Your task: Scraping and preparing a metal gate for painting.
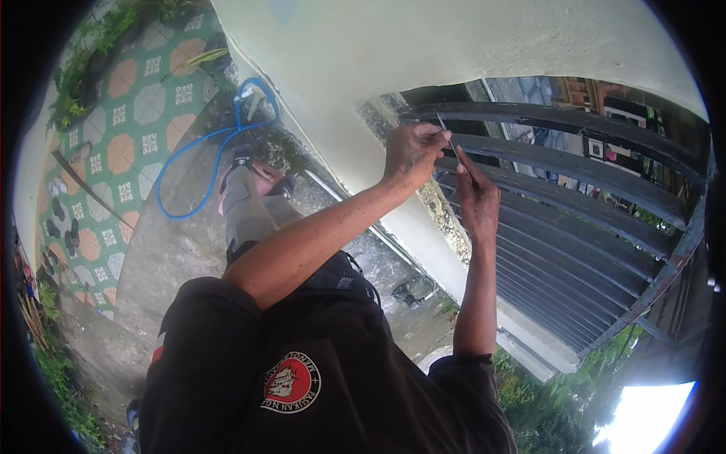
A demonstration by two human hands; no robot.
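Both of my hands are raised in front of a window of dark slats (560,159). My left hand (412,155) is closed, its thumb and fingertips pinching a thin, pale, pointed rod (442,123). The rod's tip sticks up above the fingers, and its middle is partly hidden by them. Just to the right, my right hand (478,198) has its index finger and thumb drawn together at the rod's lower end. The rod is too thin here to tell its exact kind. Behind the fingers lie the nearest slats and the worn, speckled window edge (446,219).
A cream wall (340,68) runs beside me, with a pale ledge (537,344) below the slats. A blue hose (159,185) loops on the concrete ground (178,257) near my feet. Green-and-orange patterned tiles (121,151) lie to the left, where several shoes (60,219) stand.
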